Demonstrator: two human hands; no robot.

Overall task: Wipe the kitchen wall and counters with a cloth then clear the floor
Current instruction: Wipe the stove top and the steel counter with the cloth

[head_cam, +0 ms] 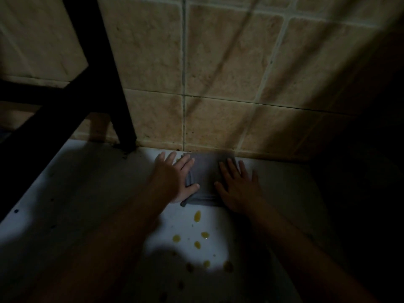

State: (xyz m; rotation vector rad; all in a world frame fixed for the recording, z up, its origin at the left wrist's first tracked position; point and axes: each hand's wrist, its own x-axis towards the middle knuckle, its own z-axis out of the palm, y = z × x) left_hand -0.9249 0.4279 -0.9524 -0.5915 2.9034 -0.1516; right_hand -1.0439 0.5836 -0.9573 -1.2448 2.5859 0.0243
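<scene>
— On the white counter (pixel 65 193), against the foot of the tiled wall (pixel 218 62), where was the grey cloth (pixel 205 182)?

— It lay folded there. The left hand (pixel 175 180) pressed its left edge, fingers straight, thumb on the fabric. The right hand (pixel 238 186) lay flat and spread on its right part.

— And nearer?

— Yellow drops (pixel 197 216) dotted the counter just below the cloth. A dark frame (pixel 105 73) stood at left.

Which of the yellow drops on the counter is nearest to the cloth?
The elongated drop, alone just below the cloth's front edge; the others lie lower.
</scene>
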